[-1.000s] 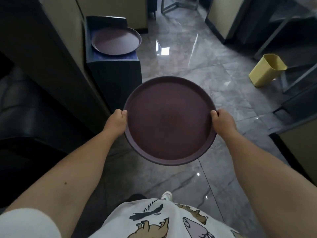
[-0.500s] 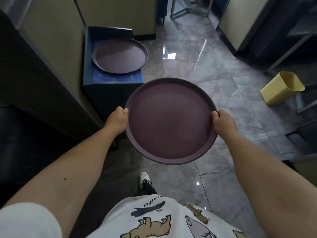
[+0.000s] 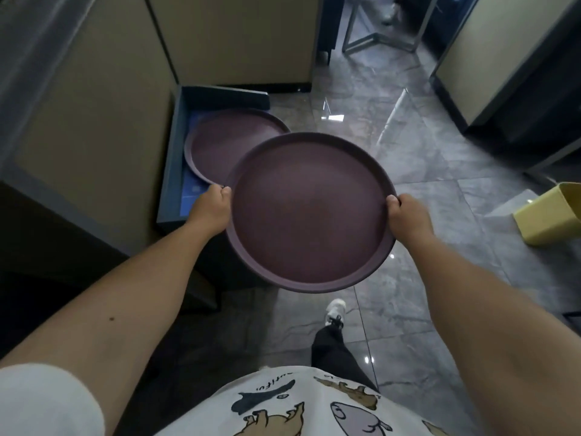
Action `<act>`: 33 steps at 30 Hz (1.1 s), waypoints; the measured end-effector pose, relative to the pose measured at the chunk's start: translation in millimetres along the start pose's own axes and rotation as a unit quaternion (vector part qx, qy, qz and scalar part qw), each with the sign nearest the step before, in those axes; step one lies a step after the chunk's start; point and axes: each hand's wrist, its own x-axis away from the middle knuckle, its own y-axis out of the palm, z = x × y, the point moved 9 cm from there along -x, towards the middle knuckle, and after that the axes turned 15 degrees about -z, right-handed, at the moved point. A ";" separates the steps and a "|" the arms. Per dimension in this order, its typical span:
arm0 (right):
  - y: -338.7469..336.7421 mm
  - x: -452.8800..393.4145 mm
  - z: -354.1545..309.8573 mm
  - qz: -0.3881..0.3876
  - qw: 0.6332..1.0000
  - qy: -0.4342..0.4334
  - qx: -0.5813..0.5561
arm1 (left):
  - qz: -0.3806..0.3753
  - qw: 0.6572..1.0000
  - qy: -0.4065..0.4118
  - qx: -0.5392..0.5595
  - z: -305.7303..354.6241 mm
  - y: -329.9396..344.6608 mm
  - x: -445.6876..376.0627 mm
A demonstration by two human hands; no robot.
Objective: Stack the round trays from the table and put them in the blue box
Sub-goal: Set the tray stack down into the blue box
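Observation:
I hold a round dark purple tray (image 3: 309,212) level in front of me. My left hand (image 3: 210,208) grips its left rim and my right hand (image 3: 408,215) grips its right rim, thumbs over the edge. Beyond the held tray stands the blue box (image 3: 171,171) against the beige wall, and a second purple tray (image 3: 229,143) lies on it. The held tray overlaps the near right part of that second tray and hangs partly over the box's right edge.
A beige wall panel (image 3: 94,127) runs along the left of the box. A yellow bin (image 3: 553,212) stands on the glossy grey tile floor at the right. A metal chair frame (image 3: 383,36) is at the back. My right foot (image 3: 335,311) is forward on the tiles.
I have stepped closer to the blue box. The held tray has moved forward and now overlaps the tray lying on the box. Both hands keep the same grip.

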 end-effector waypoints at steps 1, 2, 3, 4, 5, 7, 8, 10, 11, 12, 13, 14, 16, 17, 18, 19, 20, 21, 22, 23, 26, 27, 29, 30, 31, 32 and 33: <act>1.0 -13.7 -4.9 -0.004 1.000 -0.005 0.000 | 0.002 1.000 -0.002 0.005 -0.6 -3.3 -8.8; 2.1 -35.1 -13.1 -0.011 1.000 -0.014 0.001 | 0.007 1.000 -0.008 0.012 -1.6 -8.6 -22.1; 3.9 -57.7 -21.3 -0.020 1.000 -0.022 0.002 | 0.014 1.000 -0.016 0.018 -2.7 -13.1 -35.1; 5.4 -80.9 -30.6 -0.027 0.999 -0.031 0.006 | 0.024 0.999 -0.025 0.022 -3.7 -17.0 -47.6; 7.1 -104.7 -41.5 -0.033 0.998 -0.043 0.014 | 0.036 0.998 -0.033 0.026 -5.1 -21.1 -59.2; 10.5 -152.6 -64.6 -0.052 0.996 -0.067 0.032 | 0.060 0.996 -0.059 0.030 -7.2 -30.5 -81.1; 12.6 -176.6 -75.1 -0.065 0.994 -0.074 0.042 | 0.071 0.994 -0.076 0.028 -7.8 -34.8 -90.7; 16.9 -218.7 -94.7 -0.092 0.990 -0.090 0.063 | 0.082 0.990 -0.112 0.030 -10.7 -40.1 -106.4; 18.9 -238.2 -105.5 -0.106 0.987 -0.102 0.069 | 0.082 0.988 -0.129 0.037 -12.3 -41.7 -112.9; 20.5 -256.8 -117.4 -0.117 0.984 -0.115 0.076 | 0.085 0.985 -0.145 0.045 -13.6 -43.5 -118.7; 21.4 -273.9 -130.1 -0.126 0.980 -0.128 0.085 | 0.092 0.981 -0.161 0.051 -14.6 -45.3 -123.5; 22.8 -289.8 -142.4 -0.132 0.977 -0.140 0.093 | 0.102 0.978 -0.175 0.056 -15.7 -47.0 -127.4; 29.0 -316.9 -165.7 -0.147 0.971 -0.161 0.100 | 0.118 0.970 -0.199 0.069 -19.7 -48.2 -132.7; 33.8 -328.2 -176.6 -0.154 0.967 -0.171 0.105 | 0.124 0.967 -0.211 0.077 -22.3 -47.9 -134.7; 39.2 -337.5 -186.5 -0.160 0.964 -0.180 0.115 | 0.128 0.962 -0.224 0.083 -25.8 -47.6 -135.5; 45.3 -345.6 -195.8 -0.166 0.960 -0.188 0.124 | 0.132 0.958 -0.240 0.088 -30.1 -47.5 -135.2; 51.4 -351.8 -203.8 -0.173 0.957 -0.195 0.129 | 0.135 0.953 -0.254 0.092 -34.3 -47.2 -134.0; 57.3 -356.4 -210.9 -0.181 0.954 -0.201 0.131 | 0.139 0.949 -0.267 0.095 -38.2 -47.1 -132.3; 63.0 -360.0 -217.5 -0.188 0.951 -0.207 0.134 | 0.143 0.945 -0.277 0.095 -42.0 -47.8 -130.3; 67.9 -362.7 -223.1 -0.192 0.949 -0.210 0.137 | 0.147 0.942 -0.286 0.094 -45.1 -49.2 -128.3; 80.6 -366.9 -238.7 -0.203 0.944 -0.217 0.144 | 0.159 0.933 -0.308 0.100 -55.8 -55.1 -121.8; 84.4 -367.3 -244.0 -0.209 0.942 -0.221 0.144 | 0.163 0.930 -0.313 0.100 -59.3 -56.3 -119.7; 89.7 -369.5 -254.9 -0.212 0.938 -0.235 0.140 | 0.170 0.927 -0.320 0.100 -63.4 -58.5 -117.7; 91.9 -371.5 -258.6 -0.211 0.937 -0.240 0.139 | 0.174 0.925 -0.322 0.104 -64.5 -58.7 -117.5; 94.7 -374.6 -262.1 -0.212 0.936 -0.244 0.141 | 0.178 0.922 -0.326 0.109 -65.7 -58.7 -117.4; 98.3 -378.9 -266.3 -0.217 0.933 -0.247 0.146 | 0.180 0.919 -0.331 0.115 -67.1 -58.0 -117.5; 102.6 -383.3 -271.5 -0.224 0.929 -0.253 0.152 | 0.181 0.916 -0.337 0.120 -68.4 -56.4 -118.0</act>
